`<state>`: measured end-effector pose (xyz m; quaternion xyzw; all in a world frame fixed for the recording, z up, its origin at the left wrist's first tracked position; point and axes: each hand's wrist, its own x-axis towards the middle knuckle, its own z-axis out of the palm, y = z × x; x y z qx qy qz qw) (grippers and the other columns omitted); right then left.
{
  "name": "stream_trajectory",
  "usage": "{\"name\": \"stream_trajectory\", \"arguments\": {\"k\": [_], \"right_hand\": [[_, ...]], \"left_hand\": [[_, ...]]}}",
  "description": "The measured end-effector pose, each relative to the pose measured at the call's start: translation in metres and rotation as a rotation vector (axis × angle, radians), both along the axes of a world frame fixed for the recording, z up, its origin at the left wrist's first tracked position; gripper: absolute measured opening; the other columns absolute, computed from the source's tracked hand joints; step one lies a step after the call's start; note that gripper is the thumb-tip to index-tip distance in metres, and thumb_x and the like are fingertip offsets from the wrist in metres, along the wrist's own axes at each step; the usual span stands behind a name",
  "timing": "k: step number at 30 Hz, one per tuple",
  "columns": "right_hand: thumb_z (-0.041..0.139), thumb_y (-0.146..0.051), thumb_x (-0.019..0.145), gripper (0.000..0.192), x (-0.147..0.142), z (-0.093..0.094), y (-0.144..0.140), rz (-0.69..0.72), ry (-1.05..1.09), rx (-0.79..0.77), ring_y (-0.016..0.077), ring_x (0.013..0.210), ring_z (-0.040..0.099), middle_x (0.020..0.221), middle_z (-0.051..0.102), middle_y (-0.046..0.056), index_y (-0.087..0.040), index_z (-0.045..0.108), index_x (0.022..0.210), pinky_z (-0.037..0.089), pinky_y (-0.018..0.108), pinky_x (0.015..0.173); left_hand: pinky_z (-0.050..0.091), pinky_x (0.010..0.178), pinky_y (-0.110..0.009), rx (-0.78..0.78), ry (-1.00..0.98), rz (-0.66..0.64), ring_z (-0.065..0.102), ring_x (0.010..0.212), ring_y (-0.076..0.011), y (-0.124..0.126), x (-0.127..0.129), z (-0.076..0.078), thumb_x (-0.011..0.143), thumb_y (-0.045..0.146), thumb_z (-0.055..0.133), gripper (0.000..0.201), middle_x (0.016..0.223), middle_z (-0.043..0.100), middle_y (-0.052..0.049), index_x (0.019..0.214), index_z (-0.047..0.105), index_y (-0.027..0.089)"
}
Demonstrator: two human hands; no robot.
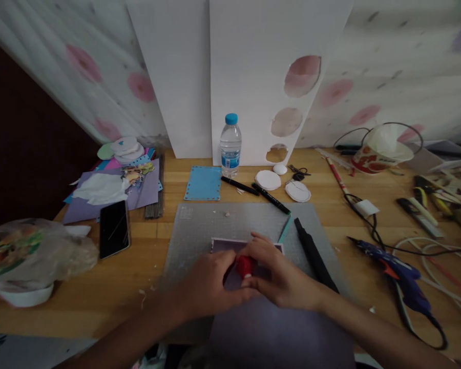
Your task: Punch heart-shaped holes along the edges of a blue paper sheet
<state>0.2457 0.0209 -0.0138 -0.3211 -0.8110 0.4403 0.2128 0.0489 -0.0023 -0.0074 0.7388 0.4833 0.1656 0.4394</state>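
Both my hands meet over a small red object [245, 265] at the middle of a grey cutting mat [200, 225]. My left hand [205, 284] curls around it from the left, and my right hand [274, 271] pinches it from the right. Under them lies a purple sheet [223, 245] with a pale edge. What the red piece is stays unclear, as fingers cover most of it.
A black ruler [314, 253] and teal strip [285, 228] lie right of my hands. A blue glue gun [397, 271] with cables sits far right. A water bottle [230, 146], two black markers [271, 198], white discs [268, 180], a phone [114, 228] and a plastic bag [30, 253] surround the mat.
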Motion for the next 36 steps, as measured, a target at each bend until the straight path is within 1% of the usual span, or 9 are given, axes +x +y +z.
{"name": "stream_trajectory", "arguments": {"k": [2, 4, 7, 10, 14, 18, 26, 32, 36], "right_hand": [[0.065, -0.028, 0.085, 0.015, 0.005, 0.006, 0.001, -0.023, 0.017, -0.061, 0.0184, 0.088, 0.059, 0.089, 0.063, 0.002, -0.02, 0.058, 0.095, 0.035, 0.045, 0.102], [0.062, -0.034, 0.088, 0.017, 0.009, 0.011, 0.002, -0.061, 0.042, -0.147, 0.0182, 0.086, 0.059, 0.091, 0.064, 0.003, -0.019, 0.059, 0.097, 0.045, 0.036, 0.088], [0.058, -0.039, 0.091, 0.023, 0.014, 0.013, 0.005, -0.125, 0.042, -0.213, 0.0181, 0.091, 0.06, 0.099, 0.065, 0.004, -0.019, 0.059, 0.103, 0.048, 0.031, 0.082], [0.056, -0.039, 0.092, 0.023, 0.013, 0.01, 0.008, -0.116, -0.049, -0.191, 0.018, 0.089, 0.06, 0.099, 0.065, 0.005, -0.019, 0.059, 0.103, 0.048, 0.031, 0.08], [0.054, -0.036, 0.092, 0.021, 0.011, 0.009, 0.01, -0.074, -0.148, -0.165, 0.0184, 0.084, 0.06, 0.093, 0.065, 0.005, -0.018, 0.061, 0.102, 0.05, 0.032, 0.076], [0.055, -0.036, 0.092, 0.027, 0.013, 0.012, 0.009, -0.103, -0.137, -0.177, 0.0201, 0.092, 0.062, 0.104, 0.067, 0.006, -0.019, 0.059, 0.113, 0.05, 0.033, 0.08], [0.061, -0.033, 0.09, 0.039, 0.016, 0.026, 0.002, 0.006, -0.129, -0.089, 0.0182, 0.101, 0.06, 0.108, 0.065, 0.005, -0.023, 0.053, 0.127, 0.047, 0.033, 0.093], [0.058, -0.031, 0.092, 0.038, 0.012, 0.026, -0.004, 0.023, -0.18, 0.109, 0.0229, 0.099, 0.059, 0.106, 0.064, 0.01, -0.02, 0.053, 0.128, 0.048, 0.04, 0.088], [0.061, -0.03, 0.09, 0.038, 0.012, 0.026, -0.003, 0.007, -0.151, 0.088, 0.0224, 0.1, 0.06, 0.107, 0.064, 0.009, -0.022, 0.054, 0.127, 0.048, 0.039, 0.088]], "left_hand": [[0.033, 0.06, -0.024, -0.108, -0.06, 0.065, 0.049, 0.068, -0.0144, -0.005, 0.002, 0.001, 0.076, 0.04, 0.067, 0.03, 0.08, 0.06, 0.0, 0.092, 0.06, 0.016], [0.031, 0.057, -0.023, -0.207, -0.109, 0.121, 0.045, 0.064, -0.0124, -0.011, 0.002, -0.003, 0.081, 0.034, 0.061, 0.019, 0.071, 0.052, 0.003, 0.084, 0.059, 0.016], [0.029, 0.056, -0.023, -0.296, -0.141, 0.187, 0.04, 0.062, -0.0113, -0.02, 0.003, -0.012, 0.082, 0.032, 0.058, 0.021, 0.064, 0.042, 0.005, 0.069, 0.052, 0.016], [0.028, 0.055, -0.023, -0.321, -0.165, 0.238, 0.04, 0.062, -0.0112, -0.026, 0.002, -0.016, 0.081, 0.032, 0.059, 0.021, 0.063, 0.04, 0.005, 0.069, 0.05, 0.017], [0.029, 0.056, -0.023, -0.28, -0.154, 0.29, 0.041, 0.063, -0.0116, -0.03, 0.001, -0.01, 0.08, 0.03, 0.058, 0.021, 0.063, 0.042, 0.005, 0.066, 0.047, 0.018], [0.032, 0.057, -0.022, -0.257, -0.133, 0.331, 0.043, 0.063, -0.0122, -0.032, -0.002, -0.005, 0.08, 0.03, 0.057, 0.018, 0.064, 0.045, 0.004, 0.069, 0.051, 0.018], [0.034, 0.058, -0.022, -0.119, -0.033, 0.315, 0.047, 0.063, -0.0122, -0.039, -0.005, -0.011, 0.084, 0.03, 0.056, 0.018, 0.064, 0.049, 0.004, 0.071, 0.051, 0.018], [0.038, 0.059, -0.022, -0.051, -0.006, 0.294, 0.05, 0.064, -0.0127, -0.041, -0.004, -0.006, 0.087, 0.028, 0.054, 0.013, 0.068, 0.056, 0.003, 0.077, 0.056, 0.019], [0.04, 0.061, -0.023, -0.006, 0.005, 0.288, 0.051, 0.065, -0.0129, -0.043, -0.004, -0.006, 0.088, 0.028, 0.054, 0.012, 0.071, 0.058, 0.002, 0.08, 0.058, 0.019]]}}
